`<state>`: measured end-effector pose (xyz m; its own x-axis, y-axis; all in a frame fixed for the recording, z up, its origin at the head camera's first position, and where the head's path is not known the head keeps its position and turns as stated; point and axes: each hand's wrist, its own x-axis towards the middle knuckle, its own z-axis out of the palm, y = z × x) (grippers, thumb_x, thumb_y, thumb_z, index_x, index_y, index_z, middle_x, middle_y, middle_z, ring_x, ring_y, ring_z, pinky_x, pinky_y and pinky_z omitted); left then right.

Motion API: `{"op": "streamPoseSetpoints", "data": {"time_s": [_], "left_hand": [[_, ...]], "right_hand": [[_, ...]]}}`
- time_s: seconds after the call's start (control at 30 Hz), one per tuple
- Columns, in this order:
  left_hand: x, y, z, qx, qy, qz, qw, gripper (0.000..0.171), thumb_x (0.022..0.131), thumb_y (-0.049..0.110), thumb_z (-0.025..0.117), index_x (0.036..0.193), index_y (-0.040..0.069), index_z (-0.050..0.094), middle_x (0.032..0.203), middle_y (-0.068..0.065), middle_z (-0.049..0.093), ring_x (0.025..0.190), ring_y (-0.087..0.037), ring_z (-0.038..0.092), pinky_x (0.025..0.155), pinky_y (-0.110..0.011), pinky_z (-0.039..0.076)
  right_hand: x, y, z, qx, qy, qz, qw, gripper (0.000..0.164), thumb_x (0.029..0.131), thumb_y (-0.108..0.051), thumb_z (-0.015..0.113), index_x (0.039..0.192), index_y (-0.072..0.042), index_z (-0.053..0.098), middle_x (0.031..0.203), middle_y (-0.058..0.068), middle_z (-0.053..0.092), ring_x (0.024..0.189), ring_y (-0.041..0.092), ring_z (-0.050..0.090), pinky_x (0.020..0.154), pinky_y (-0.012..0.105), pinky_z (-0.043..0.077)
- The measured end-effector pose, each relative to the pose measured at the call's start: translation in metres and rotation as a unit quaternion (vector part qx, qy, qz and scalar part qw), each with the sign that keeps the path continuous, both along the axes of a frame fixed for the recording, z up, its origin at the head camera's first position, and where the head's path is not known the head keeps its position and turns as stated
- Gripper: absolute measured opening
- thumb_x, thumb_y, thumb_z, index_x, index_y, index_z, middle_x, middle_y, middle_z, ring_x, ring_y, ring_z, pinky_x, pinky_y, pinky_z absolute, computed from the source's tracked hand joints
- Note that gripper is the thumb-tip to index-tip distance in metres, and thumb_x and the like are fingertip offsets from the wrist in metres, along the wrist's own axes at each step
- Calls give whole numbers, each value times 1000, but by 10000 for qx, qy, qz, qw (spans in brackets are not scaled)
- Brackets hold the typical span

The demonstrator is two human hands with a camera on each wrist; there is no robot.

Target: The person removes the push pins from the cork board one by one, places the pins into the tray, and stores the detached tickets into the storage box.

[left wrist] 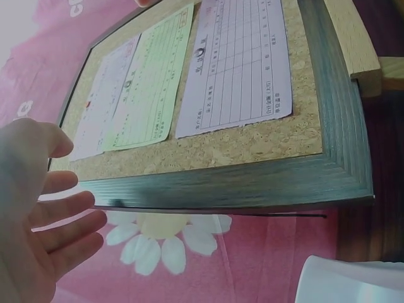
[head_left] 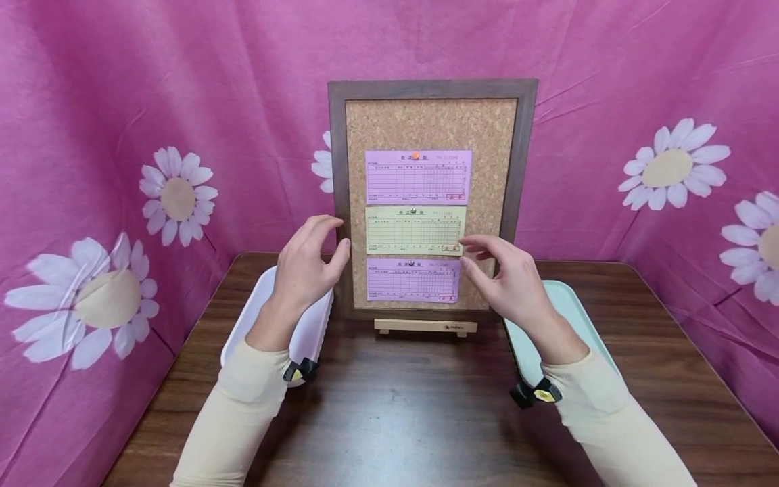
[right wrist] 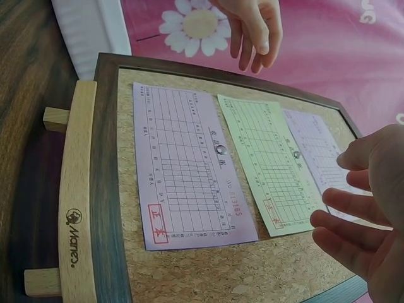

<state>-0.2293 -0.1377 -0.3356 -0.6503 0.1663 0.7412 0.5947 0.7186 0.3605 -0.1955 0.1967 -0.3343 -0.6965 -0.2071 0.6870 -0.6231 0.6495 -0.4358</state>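
Observation:
A framed cork board (head_left: 487,128) stands upright with three printed receipt slips in a column. The top pink-purple slip (head_left: 389,177) has an orange pushpin (head_left: 416,155). Silver pushpins hold the pale green slip (head_left: 395,233) in the middle and the purple slip (head_left: 395,284) at the bottom. My left hand (head_left: 307,260) is held beside the board's left frame edge, fingers loosely bent and holding nothing. On the other side my right hand (head_left: 511,277) hovers by the right ends of the green and bottom slips, thumb and fingers apart; the right wrist view (right wrist: 372,208) shows it gripping nothing.
The board rests on a light wooden easel ledge (head_left: 426,327). A white tray (head_left: 243,318) lies left under my left forearm, a mint green tray (head_left: 569,301) right under my right one. Below is a dark wooden table (head_left: 389,419); a pink daisy-print cloth (head_left: 255,101) hangs behind.

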Motion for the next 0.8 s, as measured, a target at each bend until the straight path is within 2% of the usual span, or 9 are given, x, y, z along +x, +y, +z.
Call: {"op": "streamPoseSetpoints", "data": {"time_s": [0.27, 0.47, 0.8], "left_hand": [[-7, -2, 2, 162, 62, -51, 9998, 34, 98, 19, 70, 126, 0, 74, 130, -18, 72, 122, -35, 70, 101, -53, 57], [-10, -4, 3, 313, -26, -73, 9995, 34, 99, 18, 69, 126, 0, 74, 132, -17, 70, 121, -36, 70, 100, -55, 57], [-19, -5, 6, 614, -189, -232, 9977, 36, 99, 19, 70, 129, 0, 72, 143, -19, 61, 132, -35, 63, 104, -55, 54]], "right_hand": [[-6, 0, 2, 35, 101, 52, 9999, 27, 94, 0, 78, 121, 0, 75, 107, 19, 79, 92, 32, 74, 68, 13, 40], [-8, 1, 2, 17, 76, 29, 10000, 26, 95, -1, 78, 121, 0, 76, 108, 18, 79, 92, 31, 74, 67, 15, 41], [-14, -1, 6, 19, 172, 33, 9998, 24, 95, -3, 76, 119, 0, 76, 107, 18, 79, 93, 31, 74, 64, 26, 46]]}}
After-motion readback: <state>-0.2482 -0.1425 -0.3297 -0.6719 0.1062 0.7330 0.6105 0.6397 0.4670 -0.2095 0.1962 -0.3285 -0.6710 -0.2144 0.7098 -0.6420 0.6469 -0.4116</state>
